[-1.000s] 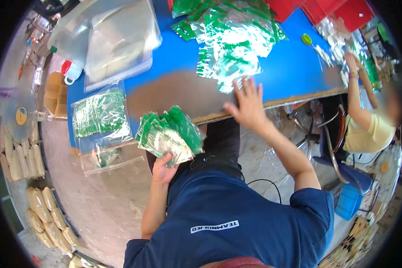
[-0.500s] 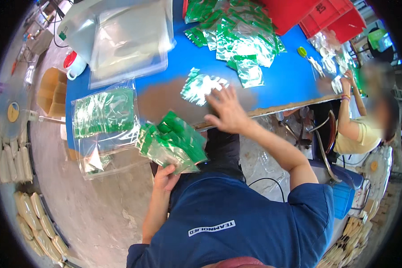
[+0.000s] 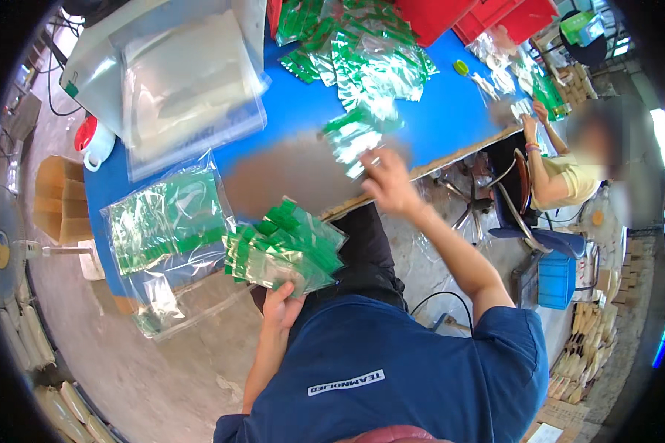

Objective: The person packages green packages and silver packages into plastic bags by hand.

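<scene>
My left hand (image 3: 279, 304) grips the lower edge of a fanned bunch of clear-and-green plastic packets (image 3: 284, 251), held in front of my lap by the table edge. Over the blue table my right hand (image 3: 390, 184) has its thumb and fingers apart, slightly bent and a little blurred. Its fingertips meet the lower right side of a shiny green-and-clear packet (image 3: 351, 140). Just beyond that packet spreads a loose heap of similar packets (image 3: 380, 63). Left of my bunch, a large clear bag (image 3: 171, 210) holding rows of green packets overhangs the table edge.
Large clear bags (image 3: 188, 88) lie stacked at the far left, near a white mug with a red lid (image 3: 98, 142). Red crates (image 3: 488, 18) stand at the back. Yellow-handled scissors (image 3: 462, 69) lie farther right, where another person (image 3: 561, 181) sits working. A cardboard box (image 3: 58, 199) stands left.
The view has shifted, so the table contents appear moved left. My right hand and the packet under its fingers are nearer the heap. My left hand still holds its bunch, now more spread.
</scene>
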`<act>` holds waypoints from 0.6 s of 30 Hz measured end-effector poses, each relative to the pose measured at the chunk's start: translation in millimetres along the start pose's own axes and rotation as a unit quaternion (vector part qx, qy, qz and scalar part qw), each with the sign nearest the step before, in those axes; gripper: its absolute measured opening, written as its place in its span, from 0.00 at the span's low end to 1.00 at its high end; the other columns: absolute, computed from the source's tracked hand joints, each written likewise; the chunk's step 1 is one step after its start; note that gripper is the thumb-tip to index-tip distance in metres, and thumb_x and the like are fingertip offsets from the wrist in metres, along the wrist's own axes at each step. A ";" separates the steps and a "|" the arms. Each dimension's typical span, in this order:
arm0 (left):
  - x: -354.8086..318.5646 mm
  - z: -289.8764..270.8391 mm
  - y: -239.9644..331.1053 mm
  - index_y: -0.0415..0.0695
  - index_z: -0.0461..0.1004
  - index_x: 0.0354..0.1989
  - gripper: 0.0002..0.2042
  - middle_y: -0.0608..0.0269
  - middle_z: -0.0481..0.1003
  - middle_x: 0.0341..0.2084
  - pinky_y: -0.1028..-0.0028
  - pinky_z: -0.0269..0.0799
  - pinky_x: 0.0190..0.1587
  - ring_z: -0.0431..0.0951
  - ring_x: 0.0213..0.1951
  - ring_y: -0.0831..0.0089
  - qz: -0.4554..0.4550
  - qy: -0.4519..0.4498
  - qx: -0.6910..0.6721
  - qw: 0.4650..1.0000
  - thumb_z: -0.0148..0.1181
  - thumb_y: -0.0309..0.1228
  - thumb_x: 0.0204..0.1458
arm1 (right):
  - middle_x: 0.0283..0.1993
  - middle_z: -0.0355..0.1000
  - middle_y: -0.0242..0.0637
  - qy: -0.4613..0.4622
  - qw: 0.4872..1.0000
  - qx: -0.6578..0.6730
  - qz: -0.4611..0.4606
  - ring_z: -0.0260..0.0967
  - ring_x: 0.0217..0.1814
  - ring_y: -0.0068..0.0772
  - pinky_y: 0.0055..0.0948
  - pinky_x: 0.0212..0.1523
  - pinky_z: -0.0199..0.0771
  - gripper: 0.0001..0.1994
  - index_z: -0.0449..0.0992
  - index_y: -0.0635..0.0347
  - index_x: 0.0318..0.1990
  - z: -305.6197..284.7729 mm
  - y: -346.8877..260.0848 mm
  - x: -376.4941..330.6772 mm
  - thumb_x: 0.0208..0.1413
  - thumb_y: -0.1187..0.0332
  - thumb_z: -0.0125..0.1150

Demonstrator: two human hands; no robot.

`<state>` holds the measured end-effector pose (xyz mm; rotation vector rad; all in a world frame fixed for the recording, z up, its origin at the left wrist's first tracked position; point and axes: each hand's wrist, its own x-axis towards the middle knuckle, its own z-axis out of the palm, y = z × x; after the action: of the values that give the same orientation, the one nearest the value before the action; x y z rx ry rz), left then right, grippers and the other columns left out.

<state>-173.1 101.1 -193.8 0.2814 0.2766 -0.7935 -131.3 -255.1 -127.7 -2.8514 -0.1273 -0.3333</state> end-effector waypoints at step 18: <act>10.9 6.7 -30.4 0.44 0.63 0.65 0.33 0.56 0.71 0.59 0.54 0.65 0.64 0.70 0.61 0.57 0.099 0.011 0.022 0.995 0.67 0.28 0.47 | 0.64 0.62 0.53 0.156 0.981 0.098 0.062 0.53 0.71 0.59 0.55 0.70 0.49 0.19 0.70 0.64 0.55 49.3 -15.9 73.3 0.61 0.63 0.53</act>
<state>-187.1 71.3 -195.7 0.3539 0.2473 -0.6017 -51.5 -222.2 -152.5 -2.5614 0.0751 -0.6940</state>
